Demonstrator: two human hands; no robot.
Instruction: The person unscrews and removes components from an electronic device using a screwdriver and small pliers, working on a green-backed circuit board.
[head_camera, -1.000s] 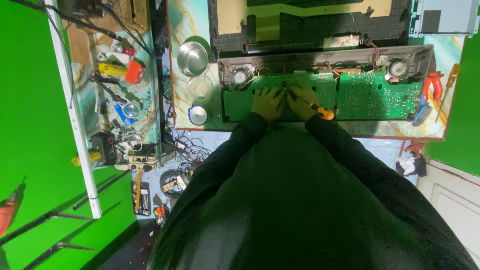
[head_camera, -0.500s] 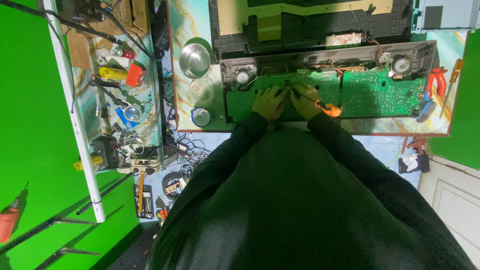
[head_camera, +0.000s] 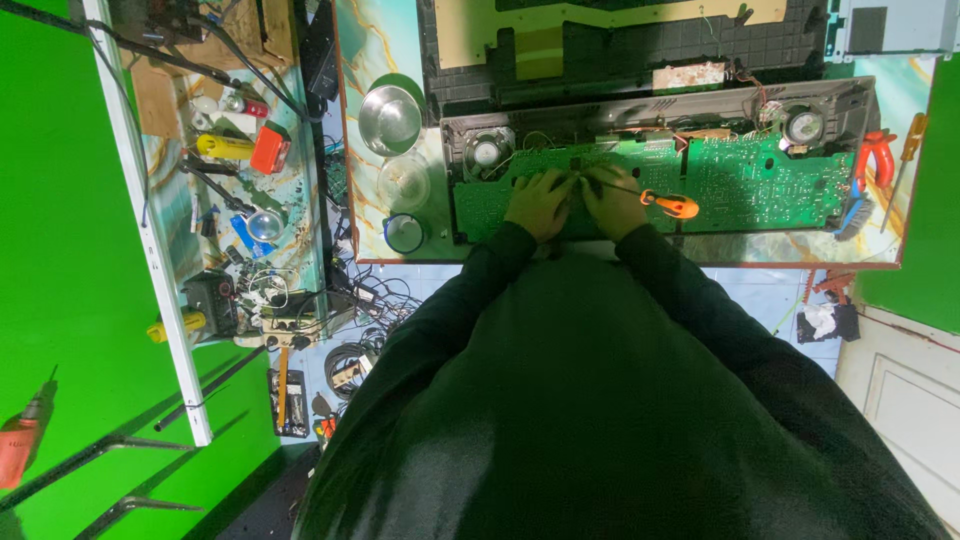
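Observation:
A long green circuit board (head_camera: 760, 180) lies inside an opened grey casing (head_camera: 650, 105) on the marbled table. My left hand (head_camera: 537, 203) rests on the board's left part, fingers pressed near a small dark component. Beside it, my right hand (head_camera: 612, 200) grips a screwdriver (head_camera: 660, 203) with an orange handle; its thin shaft points left toward the spot between my hands. Two round speakers (head_camera: 487, 153) sit at the casing's ends. My dark sleeves and torso hide the table's near edge.
A steel bowl (head_camera: 389, 118), a glass bowl (head_camera: 403, 183) and a small round cup (head_camera: 404, 233) stand left of the casing. Red pliers (head_camera: 876, 155) and a yellow screwdriver (head_camera: 908, 150) lie at the right. A cluttered side bench (head_camera: 235, 170) and floor cables (head_camera: 350, 310) are left.
The orange screwdriver handle has swung from low beside my right hand to pointing out to the right. Both hands stay together on the board's left part.

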